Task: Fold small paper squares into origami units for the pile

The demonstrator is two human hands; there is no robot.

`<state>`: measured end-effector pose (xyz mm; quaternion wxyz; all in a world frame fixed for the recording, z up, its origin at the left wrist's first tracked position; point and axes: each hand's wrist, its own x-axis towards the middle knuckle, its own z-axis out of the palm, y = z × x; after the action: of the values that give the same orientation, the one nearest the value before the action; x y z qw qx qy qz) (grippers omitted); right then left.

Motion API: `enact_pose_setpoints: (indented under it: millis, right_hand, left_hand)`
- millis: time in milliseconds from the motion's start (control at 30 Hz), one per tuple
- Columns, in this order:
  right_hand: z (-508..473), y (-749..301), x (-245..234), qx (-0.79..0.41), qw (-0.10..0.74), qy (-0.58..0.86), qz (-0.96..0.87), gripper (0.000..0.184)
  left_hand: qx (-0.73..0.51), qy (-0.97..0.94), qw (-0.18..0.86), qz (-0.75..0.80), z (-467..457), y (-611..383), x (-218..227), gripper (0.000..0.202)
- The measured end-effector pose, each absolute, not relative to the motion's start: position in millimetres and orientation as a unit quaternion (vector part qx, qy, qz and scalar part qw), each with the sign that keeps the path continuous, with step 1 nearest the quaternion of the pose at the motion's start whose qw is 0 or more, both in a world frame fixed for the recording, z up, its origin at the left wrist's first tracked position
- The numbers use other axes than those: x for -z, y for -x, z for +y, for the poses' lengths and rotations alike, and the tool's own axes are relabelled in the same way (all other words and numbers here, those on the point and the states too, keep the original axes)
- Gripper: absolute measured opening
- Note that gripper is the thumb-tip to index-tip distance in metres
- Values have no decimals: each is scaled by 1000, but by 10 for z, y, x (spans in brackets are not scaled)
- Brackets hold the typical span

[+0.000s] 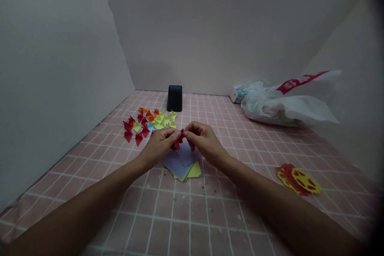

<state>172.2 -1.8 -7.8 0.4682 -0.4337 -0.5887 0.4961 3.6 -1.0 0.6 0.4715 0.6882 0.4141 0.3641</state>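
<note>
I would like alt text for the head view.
A left hand and a right hand hold folded red paper over coloured sheets on a pink gridded surface. Small folded papers lie beyond, leftward, near a black phone; a white bag lies at right.

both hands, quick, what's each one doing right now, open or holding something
Left hand: closed, holding red folded paper.
Right hand: fingers curled, fingertips at the paper's right edge; whether they grip it cannot be told.
</note>
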Motion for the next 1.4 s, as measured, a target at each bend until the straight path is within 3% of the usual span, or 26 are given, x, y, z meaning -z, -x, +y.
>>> enact_pose_setpoints:
  millis: [267,733,1200,1400]
  right_hand:
    - [-66,-1707,74,-304,450,503,-672,13]
    - [2,-1747,73,-560,473,388,-558,19]
    - [8,-1760,61,-516,466,390,-603,12]
    - [-5,-1757,52,-488,461,413,-615,10]
  left_hand:
    - [-338,-771,341,419,-28,-51,21,32]
    - [-370,-640,536,407,-12,-49,-5,31]
    - [-336,-670,514,417,-7,-36,-11,28]
    - [-359,-634,561,392,0,-41,36,22]
